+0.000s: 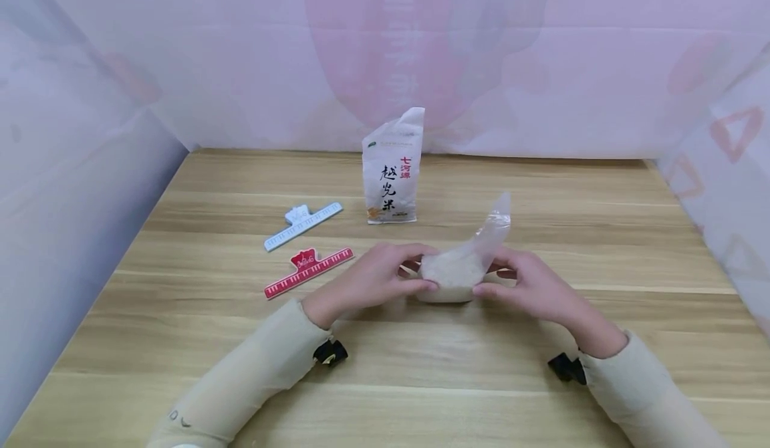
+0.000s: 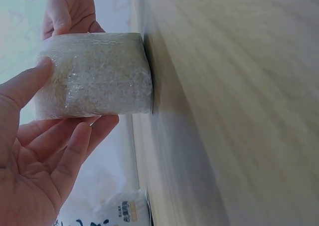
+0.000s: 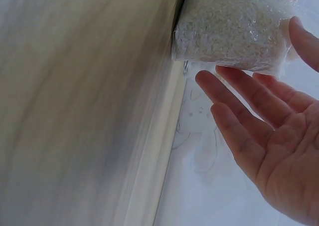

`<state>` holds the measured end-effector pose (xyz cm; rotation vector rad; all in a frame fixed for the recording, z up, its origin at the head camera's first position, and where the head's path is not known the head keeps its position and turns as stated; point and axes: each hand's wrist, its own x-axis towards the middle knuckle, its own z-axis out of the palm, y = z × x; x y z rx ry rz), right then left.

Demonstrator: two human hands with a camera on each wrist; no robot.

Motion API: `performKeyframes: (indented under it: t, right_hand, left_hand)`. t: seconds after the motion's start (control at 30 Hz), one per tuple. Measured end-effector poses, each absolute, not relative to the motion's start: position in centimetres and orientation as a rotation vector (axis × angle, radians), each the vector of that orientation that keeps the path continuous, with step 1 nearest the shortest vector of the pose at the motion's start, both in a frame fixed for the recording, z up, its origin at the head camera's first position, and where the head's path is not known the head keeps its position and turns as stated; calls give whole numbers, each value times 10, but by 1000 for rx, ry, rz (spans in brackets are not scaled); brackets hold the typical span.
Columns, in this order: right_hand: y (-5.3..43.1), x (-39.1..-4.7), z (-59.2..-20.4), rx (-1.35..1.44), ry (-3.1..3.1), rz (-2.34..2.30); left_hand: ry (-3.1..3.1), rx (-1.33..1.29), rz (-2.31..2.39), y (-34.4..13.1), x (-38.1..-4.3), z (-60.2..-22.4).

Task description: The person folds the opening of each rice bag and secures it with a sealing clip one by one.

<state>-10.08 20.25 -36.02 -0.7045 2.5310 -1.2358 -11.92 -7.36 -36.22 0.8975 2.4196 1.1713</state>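
While pale printed sheeting (image 1: 240,87) hung along the back and both sides, one wood-grained table (image 1: 421,394) filled the space below. Two arms came in from the near edge, the left sleeve (image 1: 265,368) and the right sleeve (image 1: 637,381) both light in colour, slanting inward so that the hands faced each other.

Two hands held one clear bag of rice between them. The left hand (image 1: 373,277) gripped its left side, thumb against the near face and lightly bent fingers at the side and behind. The right hand (image 1: 529,284) held the opposite side in the same manner, thumb in front, its fingers long and only slightly bent, with tips against the bag.

One white paper bag, printed with dark and red characters (image 1: 392,174), stood upright farther back, to the left of the rice. The clear bag (image 1: 454,271) sat on the table, its base down and its loose top rising to the right.

Two long clips lay slantwise, well left of the rice: one light blue clip (image 1: 303,226) and, nearer, one red clip (image 1: 309,271), not touching each other. Smallest were two black devices, one at the left wrist (image 1: 329,353) and one at the right (image 1: 567,369).
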Motion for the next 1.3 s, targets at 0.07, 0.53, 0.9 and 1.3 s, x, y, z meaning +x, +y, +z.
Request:
performKeyframes:
  t: [0.07,0.53,0.9,1.3]
  right_hand:
    - [206,-100,-359,-698,2533,-1240]
    - [227,-96,-355,-627,2563,-1239]
    - [231,-97,-343,-679,2590,-1294]
    - [220,-118,-313,-921,2187,-2004]
  left_hand:
    - [2414,894,1169,-69,-121,-362]
    - [2368,928,1172,-45,-129,-362]
    - [2414,837,1254,-42,-125,-352]
    - [2521,968,1503,-34,-123,-343]
